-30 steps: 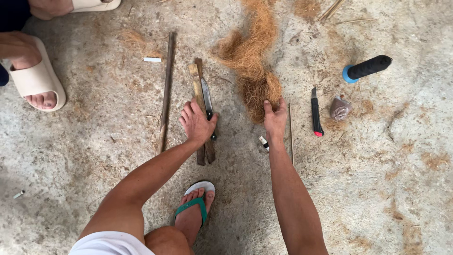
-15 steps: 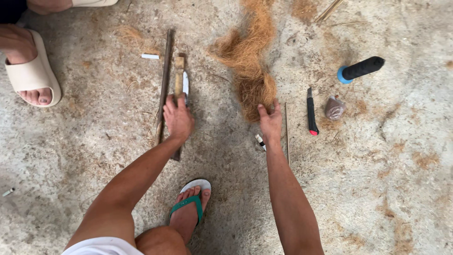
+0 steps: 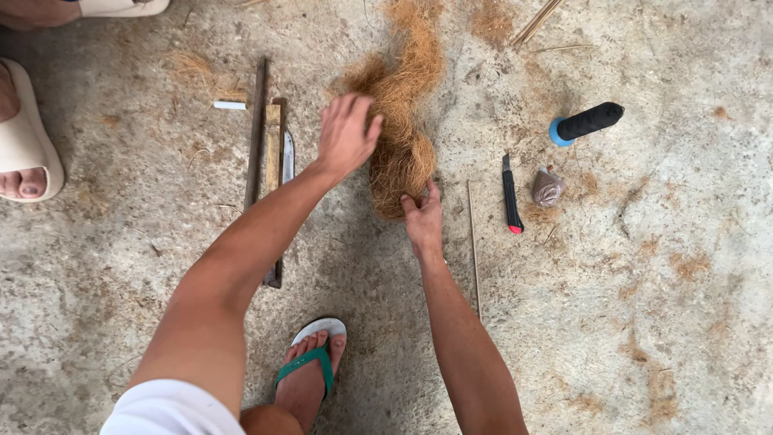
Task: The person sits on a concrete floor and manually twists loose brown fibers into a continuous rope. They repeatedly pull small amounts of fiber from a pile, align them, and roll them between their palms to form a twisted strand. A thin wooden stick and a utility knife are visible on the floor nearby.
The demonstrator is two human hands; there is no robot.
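A long heap of brown coconut fibre (image 3: 400, 97) lies on the concrete floor. My right hand (image 3: 423, 216) grips the heap's near end, fingers closed in the fibres. My left hand (image 3: 346, 133) hovers open over the heap's left edge, fingers spread, holding nothing. To its left lie a wooden-handled knife (image 3: 278, 157) and a dark thin stick (image 3: 255, 133), both apart from my hands.
A black utility knife with a red tip (image 3: 510, 195), a small grey bundle (image 3: 547, 188) and a black spool with a blue end (image 3: 586, 123) lie to the right. A thin stick (image 3: 473, 242) lies beside my right forearm. Another person's sandalled foot (image 3: 24, 149) is at left; my own foot (image 3: 310, 370) is below.
My left hand let go of the wooden-handled knife, leaving it on the floor at left, and swung right over the fibre heap. My right hand stayed on the fibre's near end.
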